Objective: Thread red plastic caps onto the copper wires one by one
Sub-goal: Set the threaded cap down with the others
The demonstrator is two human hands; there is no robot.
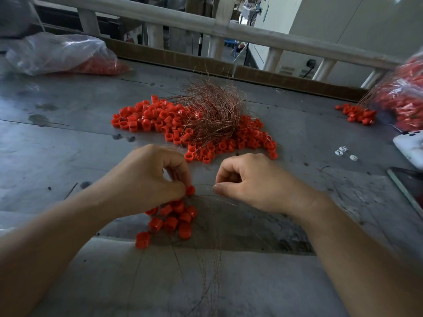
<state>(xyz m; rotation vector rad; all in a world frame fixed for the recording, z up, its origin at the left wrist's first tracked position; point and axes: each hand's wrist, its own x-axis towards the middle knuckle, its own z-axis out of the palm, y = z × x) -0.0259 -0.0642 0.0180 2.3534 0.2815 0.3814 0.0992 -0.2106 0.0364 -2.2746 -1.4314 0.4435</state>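
Grey scuffed worktable [68, 138], pale railing [251, 34] behind, white wall [354, 24] beyond.

Left hand [146, 179] pinches cap [190, 190], right hand [256, 181] pinches wire [203, 184].

Both bare forearms reach in from the near edge of the bench [68, 145], hands close together. The left hand [148, 179] pinches a cap [190, 190] between thumb and forefinger. The right hand [256, 181] pinches a wire [206, 184] the same way, its other fingers curled.

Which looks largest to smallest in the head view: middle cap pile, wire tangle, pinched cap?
1. Middle cap pile
2. Wire tangle, lying over it
3. Pinched cap, in left hand
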